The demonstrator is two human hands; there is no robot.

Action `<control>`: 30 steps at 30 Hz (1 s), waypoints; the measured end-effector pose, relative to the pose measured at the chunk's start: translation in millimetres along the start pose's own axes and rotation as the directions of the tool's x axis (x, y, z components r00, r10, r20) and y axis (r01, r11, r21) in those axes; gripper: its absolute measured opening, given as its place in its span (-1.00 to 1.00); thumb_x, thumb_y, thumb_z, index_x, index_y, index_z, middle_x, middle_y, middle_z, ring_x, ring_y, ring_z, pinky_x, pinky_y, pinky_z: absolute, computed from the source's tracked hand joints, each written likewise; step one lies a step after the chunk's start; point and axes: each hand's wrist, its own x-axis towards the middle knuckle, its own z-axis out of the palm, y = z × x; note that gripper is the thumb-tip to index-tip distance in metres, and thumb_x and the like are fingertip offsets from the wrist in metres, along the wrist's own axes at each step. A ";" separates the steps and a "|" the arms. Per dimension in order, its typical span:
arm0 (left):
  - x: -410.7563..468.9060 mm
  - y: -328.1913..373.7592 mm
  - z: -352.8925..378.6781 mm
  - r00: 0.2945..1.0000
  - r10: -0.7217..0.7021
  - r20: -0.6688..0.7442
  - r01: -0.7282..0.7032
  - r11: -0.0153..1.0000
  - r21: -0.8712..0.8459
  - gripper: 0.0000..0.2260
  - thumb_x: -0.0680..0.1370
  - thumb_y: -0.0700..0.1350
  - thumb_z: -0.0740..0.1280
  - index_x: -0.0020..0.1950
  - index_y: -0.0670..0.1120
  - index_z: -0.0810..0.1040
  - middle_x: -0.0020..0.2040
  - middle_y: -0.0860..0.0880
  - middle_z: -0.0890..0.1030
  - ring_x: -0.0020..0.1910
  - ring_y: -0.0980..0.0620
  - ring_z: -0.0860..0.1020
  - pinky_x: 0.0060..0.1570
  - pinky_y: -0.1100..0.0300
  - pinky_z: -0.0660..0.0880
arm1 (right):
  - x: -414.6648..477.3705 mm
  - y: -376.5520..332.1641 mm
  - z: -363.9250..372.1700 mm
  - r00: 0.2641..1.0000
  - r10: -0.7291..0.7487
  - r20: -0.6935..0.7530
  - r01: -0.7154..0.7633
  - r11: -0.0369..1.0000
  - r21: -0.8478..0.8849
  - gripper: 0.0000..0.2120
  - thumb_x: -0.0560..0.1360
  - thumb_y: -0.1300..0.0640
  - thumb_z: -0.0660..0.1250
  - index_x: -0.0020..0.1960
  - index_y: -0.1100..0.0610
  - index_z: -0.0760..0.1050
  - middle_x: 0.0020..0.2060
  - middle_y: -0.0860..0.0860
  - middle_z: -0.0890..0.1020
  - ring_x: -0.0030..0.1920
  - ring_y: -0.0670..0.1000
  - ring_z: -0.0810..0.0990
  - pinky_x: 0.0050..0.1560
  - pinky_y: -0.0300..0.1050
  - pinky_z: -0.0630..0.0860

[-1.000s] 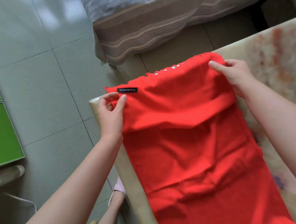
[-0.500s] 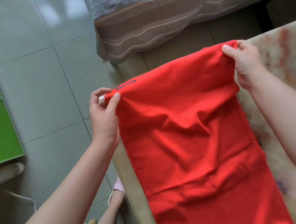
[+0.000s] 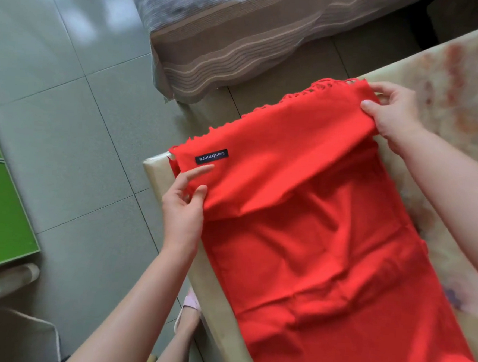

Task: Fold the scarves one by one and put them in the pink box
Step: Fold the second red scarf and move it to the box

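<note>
A red scarf [image 3: 311,256] lies lengthwise along the table [image 3: 465,83], its far end doubled back toward me as a flap. That flap shows a fringed edge and a black "Cashmere" label [image 3: 211,156]. My left hand [image 3: 183,205] pinches the flap's left side just below the label, at the table's corner. My right hand [image 3: 392,115] pinches the flap's right corner by the fringe. The pink box is out of view.
The table has a marbled beige top and a cream edge [image 3: 172,232] beside my left arm. A bed with a striped cover [image 3: 242,39] stands beyond the table's end. Green panels [image 3: 1,206] sit on the grey tiled floor at left. My slippered foot [image 3: 189,310] is below.
Half a second ago both hands held the scarf's end raised with the label on edge. Now the end has come down toward me as a flap, label and fringe facing up.
</note>
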 end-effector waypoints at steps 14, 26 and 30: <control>-30.7 22.8 -8.2 0.999 0.022 -0.029 -0.027 0.981 -0.192 -0.53 0.53 -0.46 0.19 0.15 0.09 0.56 0.34 -0.02 0.50 0.39 0.12 0.37 0.42 0.20 0.24 | -1.3 -17.9 -4.0 0.997 -0.052 0.060 0.037 0.973 0.227 -0.54 0.53 0.40 0.21 0.36 0.08 0.38 -0.39 -0.20 0.65 -0.39 -0.24 0.52 -0.24 -0.38 0.44; -2.4 -5.6 3.1 0.999 -0.012 -0.051 0.005 0.992 -0.127 -0.48 0.51 -0.48 0.14 0.21 0.09 0.51 0.34 -0.05 0.49 0.39 0.06 0.38 0.45 0.05 0.22 | 4.3 2.4 1.0 0.995 -0.093 -0.048 0.092 0.996 -0.016 -0.58 0.44 0.31 0.28 0.28 0.11 0.49 0.08 0.07 0.62 0.02 -0.05 0.58 0.05 -0.21 0.51; -10.2 -5.9 -0.5 0.998 -0.039 -0.048 0.034 0.995 -0.093 -0.49 0.51 -0.47 0.14 0.23 0.06 0.51 0.25 0.05 0.55 0.28 0.15 0.48 0.40 0.08 0.31 | 9.0 2.1 6.6 0.996 -0.044 -0.075 0.046 0.999 0.022 -0.58 0.48 0.21 0.33 0.33 0.14 0.42 -0.17 -0.06 0.57 -0.16 -0.17 0.54 -0.01 -0.25 0.46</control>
